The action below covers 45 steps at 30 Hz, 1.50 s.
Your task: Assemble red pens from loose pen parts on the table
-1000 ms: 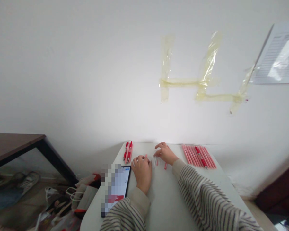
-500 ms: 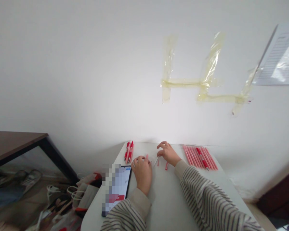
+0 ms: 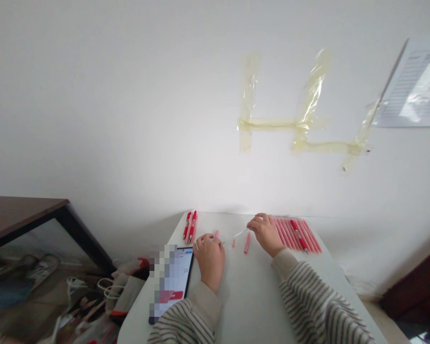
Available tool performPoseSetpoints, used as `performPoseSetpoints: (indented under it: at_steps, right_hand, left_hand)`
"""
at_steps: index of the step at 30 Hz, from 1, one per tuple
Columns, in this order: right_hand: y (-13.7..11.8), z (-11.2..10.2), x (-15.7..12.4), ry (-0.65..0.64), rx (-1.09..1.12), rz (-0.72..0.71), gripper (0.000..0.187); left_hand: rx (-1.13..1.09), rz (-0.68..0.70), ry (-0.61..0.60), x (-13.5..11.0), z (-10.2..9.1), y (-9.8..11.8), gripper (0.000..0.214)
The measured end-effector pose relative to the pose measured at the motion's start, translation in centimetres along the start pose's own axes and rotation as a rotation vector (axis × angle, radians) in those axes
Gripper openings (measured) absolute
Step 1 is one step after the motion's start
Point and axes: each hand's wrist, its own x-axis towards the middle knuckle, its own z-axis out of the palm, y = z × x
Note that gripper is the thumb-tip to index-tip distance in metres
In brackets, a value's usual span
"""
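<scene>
My right hand (image 3: 267, 235) pinches one end of a thin white pen refill (image 3: 241, 232), which slants down to the left over the white table (image 3: 249, 296). My left hand (image 3: 211, 260) rests low over the table with its fingers curled round a pink pen barrel (image 3: 217, 233); only the barrel's end shows above them. Between the hands lie a small pink pen piece (image 3: 233, 242) and a longer pink pen part (image 3: 247, 243). Close to my right hand a row of several pink pens (image 3: 284, 234) is laid out, with a red pen (image 3: 299, 236) across it.
A small group of red and pink pens (image 3: 190, 227) lies at the table's back left. Left of my left hand is a phone (image 3: 177, 284), partly pixelated. The wall (image 3: 165, 119) rises behind the table. A brown desk (image 3: 25, 217) and floor clutter (image 3: 93, 301) stand to the left.
My right hand has moved right, away from my left hand, drawing the white refill with it. The longer pink part is now fully uncovered. My left hand has hardly moved.
</scene>
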Motion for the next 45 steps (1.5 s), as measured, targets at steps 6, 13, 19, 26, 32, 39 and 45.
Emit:
performPoseSetpoints:
  at_steps: [6,13,19,26,32,39,45]
  right_hand:
    - [-1.2,-0.2,-2.4,-0.003,0.042,0.026,0.018]
    - [-0.9,0.8,-4.0,0.016,0.005,0.071,0.016]
    - [-0.5,0.9,-4.3,0.065,0.031,0.037,0.016]
    - [-0.4,1.2,-4.4,0.078,0.030,0.023,0.016]
    - [-0.4,1.5,-4.5,0.070,0.036,0.011,0.017]
    - [-0.4,1.6,-4.5,0.085,0.062,-0.017,0.015]
    - [-0.3,1.5,-4.5,0.089,0.052,-0.026,0.017]
  left_hand:
    - [-0.013,0.017,0.022,0.0,0.3,-0.1,0.019]
    - [-0.169,0.102,0.060,-0.1,1.7,-0.5,0.016]
    - [-0.270,0.143,0.096,-0.1,2.3,-0.9,0.014]
    - [-0.314,0.162,0.101,0.2,2.4,-1.0,0.012]
    - [-0.320,0.174,0.101,0.0,2.6,-1.0,0.012]
    - [-0.329,0.154,0.073,0.0,2.4,-0.9,0.012]
    - [-0.327,0.139,0.061,0.1,2.1,-0.9,0.012]
